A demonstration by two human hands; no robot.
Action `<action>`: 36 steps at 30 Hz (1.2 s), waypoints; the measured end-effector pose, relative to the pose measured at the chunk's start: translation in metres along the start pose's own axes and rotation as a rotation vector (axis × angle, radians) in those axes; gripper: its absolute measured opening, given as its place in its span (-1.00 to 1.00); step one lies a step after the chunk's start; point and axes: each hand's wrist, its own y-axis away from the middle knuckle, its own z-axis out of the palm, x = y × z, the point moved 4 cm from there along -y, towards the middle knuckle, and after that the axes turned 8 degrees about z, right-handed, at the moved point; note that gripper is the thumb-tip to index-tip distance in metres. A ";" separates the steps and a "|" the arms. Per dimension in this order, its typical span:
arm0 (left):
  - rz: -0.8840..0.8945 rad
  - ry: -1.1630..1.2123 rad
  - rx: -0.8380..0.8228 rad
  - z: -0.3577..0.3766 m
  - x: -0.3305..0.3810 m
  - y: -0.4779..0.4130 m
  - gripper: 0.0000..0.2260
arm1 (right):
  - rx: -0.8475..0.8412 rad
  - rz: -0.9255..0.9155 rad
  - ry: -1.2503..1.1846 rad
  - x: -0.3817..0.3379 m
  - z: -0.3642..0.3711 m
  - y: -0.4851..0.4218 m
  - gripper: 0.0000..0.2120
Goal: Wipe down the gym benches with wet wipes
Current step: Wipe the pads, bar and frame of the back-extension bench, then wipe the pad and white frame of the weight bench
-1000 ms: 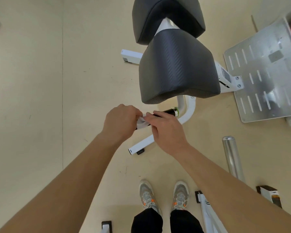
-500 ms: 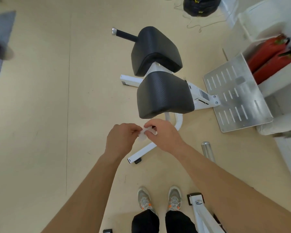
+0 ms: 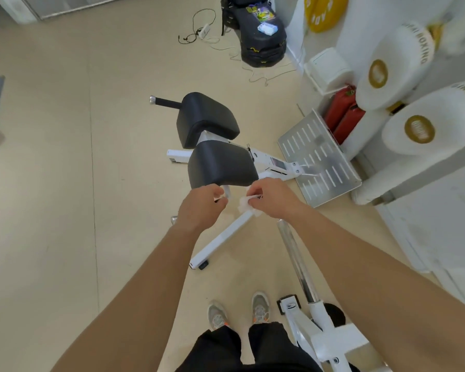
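A white-framed gym bench stands on the floor ahead, with two black pads: a near pad (image 3: 222, 163) and a far pad (image 3: 207, 119). Both of my hands are raised just in front of the near pad. My right hand (image 3: 273, 201) pinches a crumpled white wet wipe (image 3: 246, 206) between fingers and thumb. My left hand (image 3: 202, 208) is curled and pinches a small white piece (image 3: 218, 197), which looks like part of the wipe. The hands are a little apart. Neither hand touches the pads.
A perforated metal footplate (image 3: 318, 157) sits at the bench's right end. A chrome bar (image 3: 295, 256) and another white frame (image 3: 325, 334) lie near my feet. White rolled bags, red items and a yellow weight plate line the right wall. A black bag and cables lie far back.
My view has pulled back and tilted up, showing more of the room. My hands have drawn apart, and the wipe now hangs from the right hand's fingers.
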 end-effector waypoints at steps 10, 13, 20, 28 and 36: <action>0.159 -0.247 -0.186 -0.005 0.051 0.001 -0.68 | 0.106 0.155 0.171 0.029 -0.054 0.044 -0.80; 0.213 -0.264 -0.211 -0.007 0.056 0.000 -0.66 | 0.158 0.210 0.184 0.030 -0.063 0.058 -0.82; 0.330 -0.281 -0.258 -0.024 0.034 -0.006 -0.65 | 0.246 0.331 0.196 0.000 -0.056 0.072 -0.85; 0.515 -0.376 -0.359 -0.053 -0.023 -0.013 -0.67 | 0.353 0.460 0.077 -0.063 -0.002 0.077 -0.85; 0.637 -0.387 -0.547 -0.015 -0.016 0.003 -0.62 | 0.359 0.684 0.017 -0.031 0.045 0.143 -0.90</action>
